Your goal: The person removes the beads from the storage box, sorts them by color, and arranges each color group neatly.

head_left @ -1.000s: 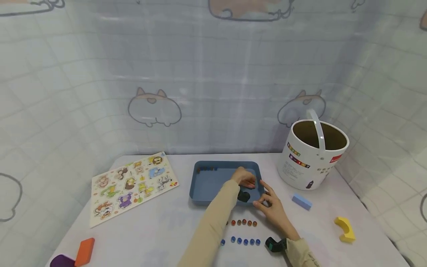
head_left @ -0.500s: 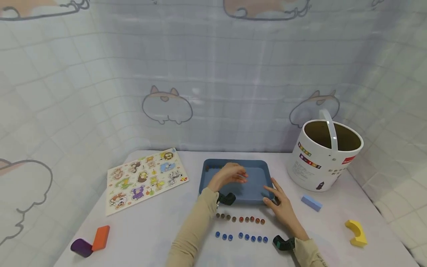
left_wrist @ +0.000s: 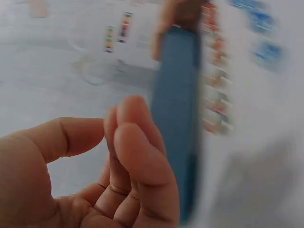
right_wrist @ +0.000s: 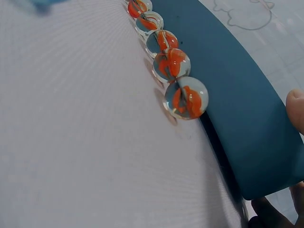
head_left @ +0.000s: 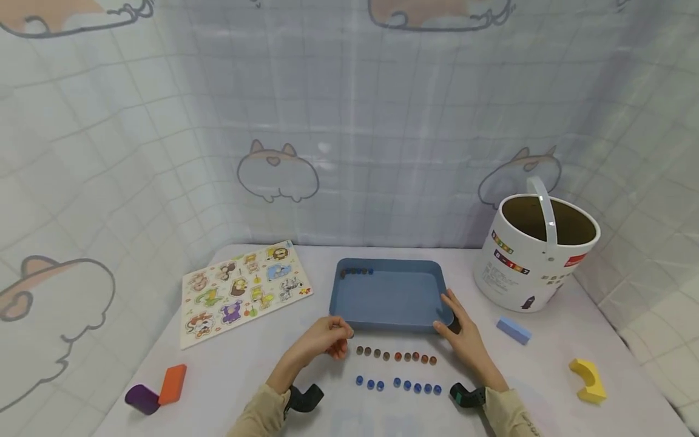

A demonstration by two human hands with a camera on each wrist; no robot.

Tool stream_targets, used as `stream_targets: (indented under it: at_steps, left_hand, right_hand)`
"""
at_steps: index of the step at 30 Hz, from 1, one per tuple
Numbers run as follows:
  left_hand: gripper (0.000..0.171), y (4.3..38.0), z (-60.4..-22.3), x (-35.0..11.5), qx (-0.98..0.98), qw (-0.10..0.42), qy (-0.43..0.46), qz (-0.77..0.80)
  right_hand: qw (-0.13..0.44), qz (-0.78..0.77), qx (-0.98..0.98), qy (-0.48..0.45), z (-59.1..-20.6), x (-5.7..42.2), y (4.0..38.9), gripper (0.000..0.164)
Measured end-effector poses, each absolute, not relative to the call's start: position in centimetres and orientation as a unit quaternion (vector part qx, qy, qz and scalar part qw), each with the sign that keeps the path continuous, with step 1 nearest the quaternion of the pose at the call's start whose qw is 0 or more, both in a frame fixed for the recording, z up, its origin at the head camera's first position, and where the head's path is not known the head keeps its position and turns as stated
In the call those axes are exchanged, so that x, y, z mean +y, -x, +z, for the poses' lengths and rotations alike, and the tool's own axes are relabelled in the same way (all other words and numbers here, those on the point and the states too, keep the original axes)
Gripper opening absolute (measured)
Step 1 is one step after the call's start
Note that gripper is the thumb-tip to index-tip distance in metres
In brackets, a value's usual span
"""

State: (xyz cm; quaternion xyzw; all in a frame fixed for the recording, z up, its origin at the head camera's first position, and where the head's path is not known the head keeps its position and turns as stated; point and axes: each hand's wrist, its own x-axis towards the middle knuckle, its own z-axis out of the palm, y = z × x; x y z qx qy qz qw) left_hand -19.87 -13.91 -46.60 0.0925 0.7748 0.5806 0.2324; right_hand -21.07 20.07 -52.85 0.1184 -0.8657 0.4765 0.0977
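A blue-grey tray [head_left: 393,297] lies on the table, with a short row of small marbles [head_left: 359,271] in its far left corner. At its near right corner, my right hand [head_left: 469,343] holds the tray, thumb [right_wrist: 297,111] against the edge and fingers by the right side. My left hand [head_left: 322,338] is near the tray's front left corner. Its fingers are loosely curled, thumb close to the index finger, and nothing shows between them. In front of the tray runs a row of clear orange-swirled marbles [right_wrist: 190,99]. Nearer me is a row of blue marbles [head_left: 417,388].
An animal puzzle board [head_left: 246,291] lies at the left. A purple cylinder [head_left: 142,399] and an orange block [head_left: 172,383] sit in front of it. To the right stand a white bucket [head_left: 505,273], a blue block [head_left: 514,330] and a yellow arch block [head_left: 588,381].
My left hand has come out of the tray and moved left and toward me, past its front edge. The right hand stays at the tray's near right corner. The head view has shifted.
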Motion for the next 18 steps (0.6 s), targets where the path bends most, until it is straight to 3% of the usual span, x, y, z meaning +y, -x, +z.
stream_targets:
  at_steps: [8, 14, 18]
  left_hand:
    - [0.016, 18.6, -49.8, -14.3, 0.836, 0.189, -0.068, 0.510]
    - [0.008, 18.7, -50.0, -13.8, 0.853, 0.150, -0.090, 0.492]
    - [0.006, 18.8, -49.9, -13.6, 0.855, 0.152, -0.088, 0.488]
  right_hand:
    - [0.084, 0.478, -0.866, -0.119, -53.1, 19.8, 20.9, 0.066]
    - [0.099, 0.475, -0.867, -0.115, -52.7, 20.0, 20.9, 0.065]
    - [0.098, 0.475, -0.866, -0.119, -52.6, 20.1, 20.9, 0.065]
